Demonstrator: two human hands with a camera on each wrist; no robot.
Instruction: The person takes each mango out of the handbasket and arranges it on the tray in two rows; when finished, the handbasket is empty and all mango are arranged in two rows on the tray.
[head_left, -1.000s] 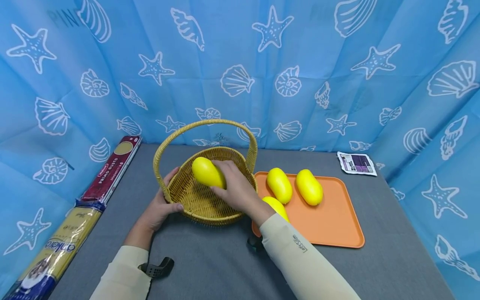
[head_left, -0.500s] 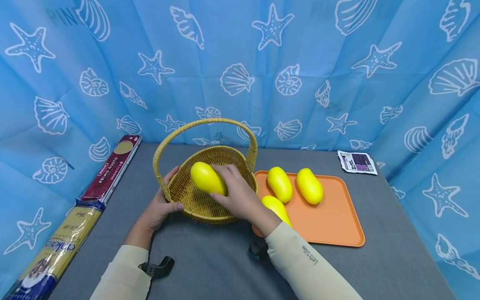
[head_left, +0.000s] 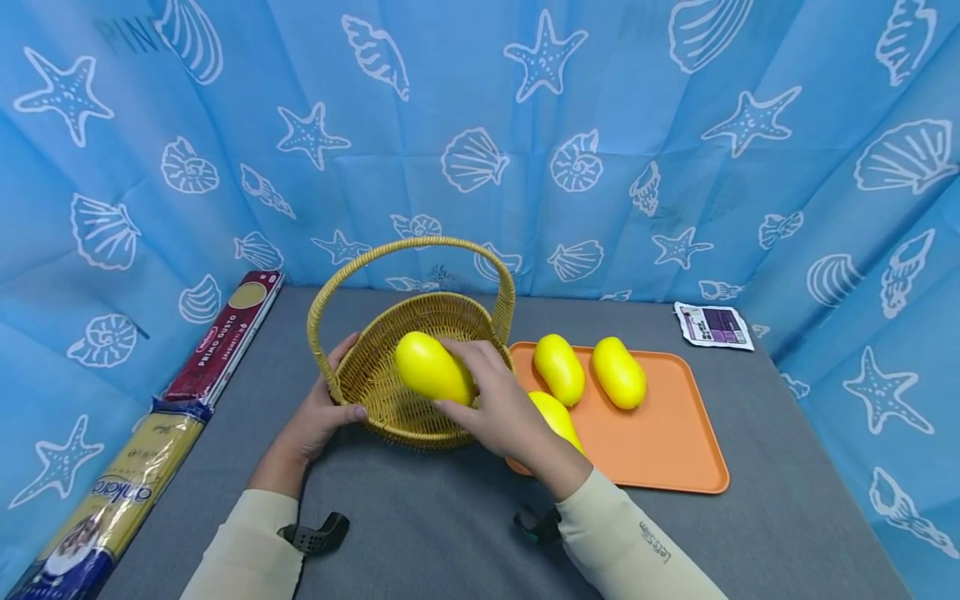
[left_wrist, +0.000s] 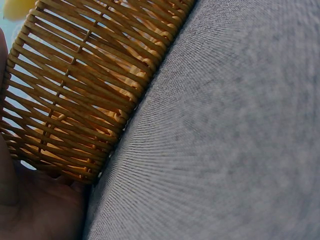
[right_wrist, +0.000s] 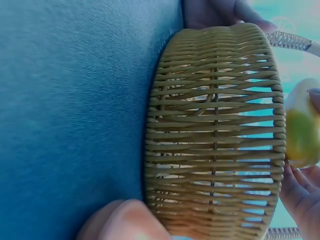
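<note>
My right hand (head_left: pixel 498 408) holds a yellow mango (head_left: pixel 433 367) over the wicker basket (head_left: pixel 390 408), with the thumb below it and fingers behind. In the right wrist view this mango (right_wrist: pixel 302 127) shows above the basket's rim. My left hand (head_left: pixel 322 421) grips the basket's left side by the base of its arched handle (head_left: pixel 408 243). The left wrist view has the basket's woven wall (left_wrist: pixel 85 75) close up, with part of my left hand (left_wrist: pixel 45 205) against it. The basket stands upright on the grey cloth.
On the orange tray (head_left: pixel 667 442), right of the basket, lie three more mangoes (head_left: pixel 618 372), one partly behind my right forearm. Spaghetti packs (head_left: pixel 225 333) line the left edge. A small white-and-purple packet (head_left: pixel 714 326) lies at the back right, before a blue curtain (head_left: pixel 480 100).
My right hand, with the mango in it, has shifted slightly right and nearer to me, still over the basket. The left hand and basket stay in place.
</note>
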